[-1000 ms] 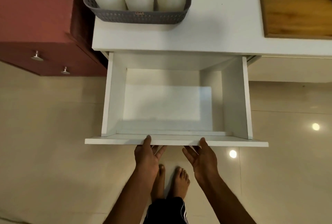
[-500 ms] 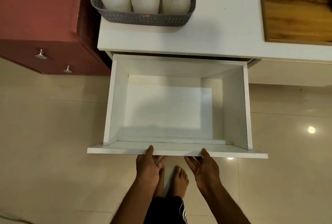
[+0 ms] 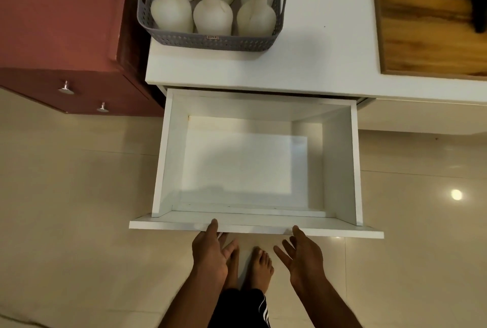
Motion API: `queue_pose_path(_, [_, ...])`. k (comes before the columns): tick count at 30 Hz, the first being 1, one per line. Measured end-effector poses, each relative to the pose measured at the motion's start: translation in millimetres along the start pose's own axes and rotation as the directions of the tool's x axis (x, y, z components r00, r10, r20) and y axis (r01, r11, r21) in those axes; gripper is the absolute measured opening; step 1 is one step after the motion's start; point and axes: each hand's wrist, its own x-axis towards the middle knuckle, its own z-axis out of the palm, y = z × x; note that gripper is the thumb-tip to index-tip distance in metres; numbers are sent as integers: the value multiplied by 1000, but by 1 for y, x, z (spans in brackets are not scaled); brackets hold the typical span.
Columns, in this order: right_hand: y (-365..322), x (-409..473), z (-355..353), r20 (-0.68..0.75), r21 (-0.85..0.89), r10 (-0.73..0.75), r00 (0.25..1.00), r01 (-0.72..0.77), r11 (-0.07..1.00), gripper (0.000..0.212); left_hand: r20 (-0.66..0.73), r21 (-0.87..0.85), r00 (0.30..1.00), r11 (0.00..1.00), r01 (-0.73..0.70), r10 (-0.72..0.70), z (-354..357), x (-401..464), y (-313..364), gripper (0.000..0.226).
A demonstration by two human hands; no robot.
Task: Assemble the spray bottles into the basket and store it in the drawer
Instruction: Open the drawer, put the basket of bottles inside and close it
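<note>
A grey perforated basket (image 3: pixel 216 41) stands on the white countertop (image 3: pixel 321 53), at its left end. It holds several white spray bottles (image 3: pixel 171 14) with yellow or green collars. Below it a white drawer (image 3: pixel 340 159) is pulled far out, with nothing in it. My left hand (image 3: pixel 209 251) grips the drawer's front panel (image 3: pixel 163 225), thumb on its top edge and fingers below. My right hand (image 3: pixel 303 256) is just under the same panel with its fingers spread and only the thumb tip near the edge.
A dark red cabinet (image 3: pixel 60 11) with two metal knobs stands to the left of the white unit. A wooden board (image 3: pixel 427 24) lies on the countertop at the right. My bare feet (image 3: pixel 259 267) stand on the beige tiled floor below the drawer front.
The drawer has slid further out towards me. My right hand has loosened from the front panel and spread its fingers. The view has tilted, showing more of the basket.
</note>
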Motion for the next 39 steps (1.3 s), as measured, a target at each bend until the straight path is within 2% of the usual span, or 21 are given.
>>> queue_pose_path(3, [-11,-22,-1,-14,-95,-35,999,33,995,33,-27,55,999,998,-31,32,4,-37,14,46])
queue_pose_path(5, [-22,-42,5,15,-136,-91,996,92,986,61,9,76,996,993,-93,92,10,-61,29,47])
queue_pose_path(7, [-37,-59,16,67,-156,-162,984,171,973,74,71,87,986,984,-155,149,17,-77,47,45])
queue_pose_path(13, [-109,-86,70,224,-160,-295,929,334,929,66,202,117,939,945,-306,279,52,-91,123,39])
queue_pose_path(20, [-201,-93,158,283,-127,-439,853,487,864,56,199,75,897,906,-416,395,108,-65,239,32])
queue_pose_path(31, [-336,-62,269,279,-150,-547,789,599,787,59,181,171,812,795,-582,555,192,-30,417,46])
queue_pose_path(36, [-379,-44,301,276,-192,-558,783,613,766,62,206,242,773,735,-634,600,229,-12,466,49])
queue_pose_path(39, [-394,-35,316,280,-237,-539,795,601,763,60,249,324,784,714,-621,569,250,-3,483,47])
